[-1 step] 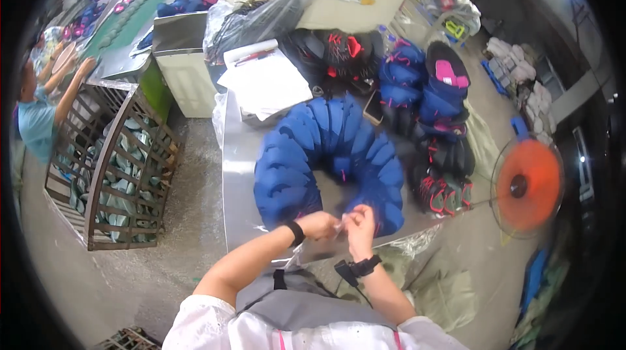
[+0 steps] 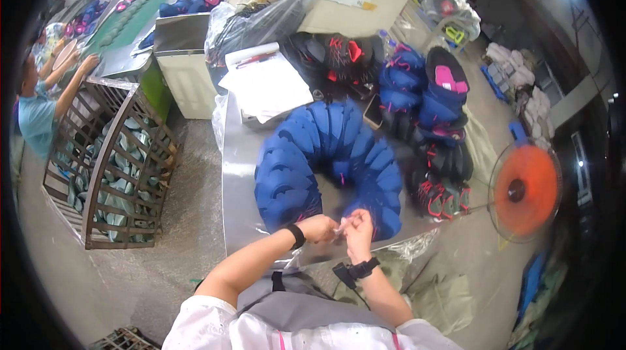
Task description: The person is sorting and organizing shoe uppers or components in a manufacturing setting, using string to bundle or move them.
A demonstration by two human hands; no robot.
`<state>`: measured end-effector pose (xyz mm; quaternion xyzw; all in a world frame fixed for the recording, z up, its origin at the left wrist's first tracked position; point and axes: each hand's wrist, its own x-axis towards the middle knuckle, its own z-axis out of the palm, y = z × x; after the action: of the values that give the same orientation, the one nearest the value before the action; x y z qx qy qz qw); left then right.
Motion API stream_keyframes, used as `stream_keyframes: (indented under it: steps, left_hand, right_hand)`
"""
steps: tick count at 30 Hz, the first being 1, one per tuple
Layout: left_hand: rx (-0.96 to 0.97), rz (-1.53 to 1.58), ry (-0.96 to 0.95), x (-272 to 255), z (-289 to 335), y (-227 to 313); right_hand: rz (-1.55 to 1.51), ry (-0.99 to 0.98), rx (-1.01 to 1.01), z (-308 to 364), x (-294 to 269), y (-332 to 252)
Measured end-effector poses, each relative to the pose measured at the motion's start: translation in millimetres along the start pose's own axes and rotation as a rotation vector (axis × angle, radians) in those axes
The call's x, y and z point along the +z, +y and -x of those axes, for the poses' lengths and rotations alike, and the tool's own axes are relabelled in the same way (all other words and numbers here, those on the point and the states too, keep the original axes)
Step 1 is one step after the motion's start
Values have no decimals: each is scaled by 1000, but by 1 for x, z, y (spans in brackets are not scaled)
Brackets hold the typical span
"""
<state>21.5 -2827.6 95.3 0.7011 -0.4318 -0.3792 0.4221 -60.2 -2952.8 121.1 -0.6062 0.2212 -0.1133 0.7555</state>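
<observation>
Blue shoe uppers (image 2: pixel 287 183) stand nested one against another in a horseshoe on the metal-topped table (image 2: pixel 242 232). At the horseshoe's near opening my two hands meet, fingertips almost touching. My left hand (image 2: pixel 318 228) is closed in a pinch, with a black band on its wrist. Also pinching, my right hand (image 2: pixel 358 229) is beside the near right end of the row and wears a black strap with a small box. A small pale bit shows between the fingers; its kind is too small to make out.
White papers (image 2: pixel 267 86) with pens lie behind the row, near a phone (image 2: pixel 373 112). Finished-looking dark shoes (image 2: pixel 443 190) and blue ones (image 2: pixel 401 79) crowd the right side. An orange fan (image 2: pixel 525 183) stands right, a crate (image 2: pixel 124 174) of grey-green pieces left, near a co-worker (image 2: pixel 39 115).
</observation>
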Motion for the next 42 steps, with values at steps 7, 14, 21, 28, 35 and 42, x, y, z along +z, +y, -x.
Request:
stream_keyframes:
  steps: [7,14,21,28,35,42]
  left_hand:
    - [-22,-327,318,6,5,-37]
    - [51,-233,386,2,19,-14]
    - [169,-240,494,16,62,-1]
    - [137,-334,448,9,72,-3]
    - [228,-271,360,1,62,-5]
    - [38,-745,-15,-7,56,-13]
  right_hand:
    - [-343,-86,-333,34,-18,-122]
    - [-47,-191,105,25,-2,-76]
    - [1079,-372,-442,28,0,36]
    - [1301,-388,-471,20,-36,-1]
    - [1265,-208,-606,-4,-26,17]
    - [1536,-328,-804,-29,-122,-8]
